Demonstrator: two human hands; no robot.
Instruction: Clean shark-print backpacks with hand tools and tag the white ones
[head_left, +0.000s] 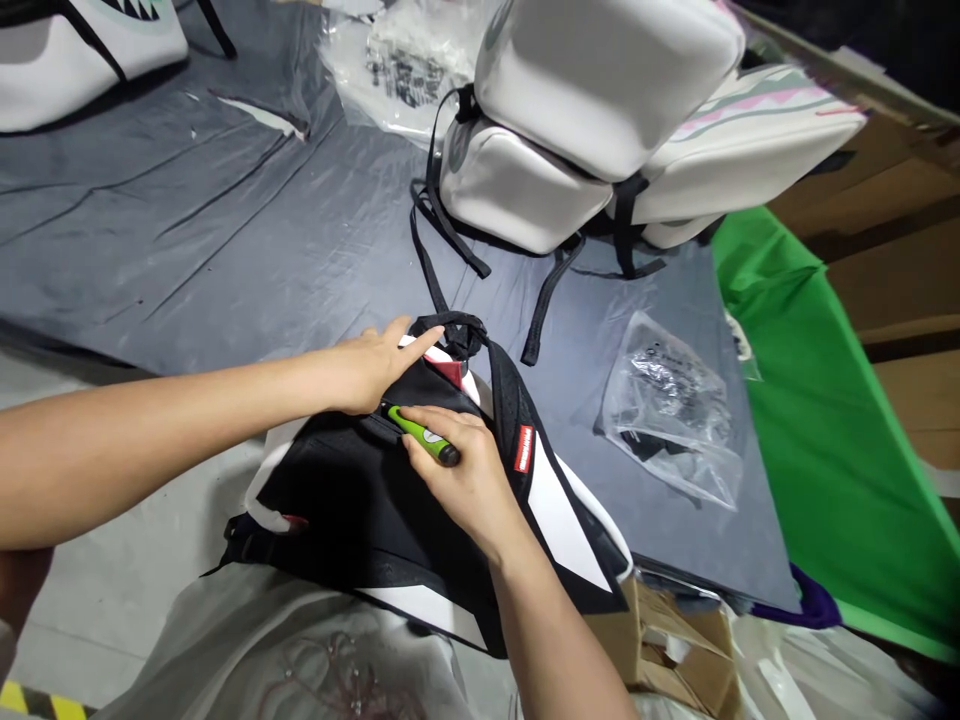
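Observation:
A black backpack (337,500) with white panels lies at the near table edge, overhanging it toward my body. My left hand (375,368) rests on its top with the fingers stretched out, beside a red-and-white patch (448,370) and the bunched black straps. In my right hand (461,470) is a green marker (424,435) with a black end. Its dark tip points at the black fabric just below my left hand; whether it touches cannot be made out. A shoulder strap with a red label (524,449) runs to the right of my right hand.
White backpacks (570,90) are stacked at the back right, their straps trailing on the grey-covered table (247,280). A clear plastic bag (675,410) lies at right, more plastic bags (405,70) at the back. Beyond the right edge are green fabric (832,400) and cardboard boxes (900,240).

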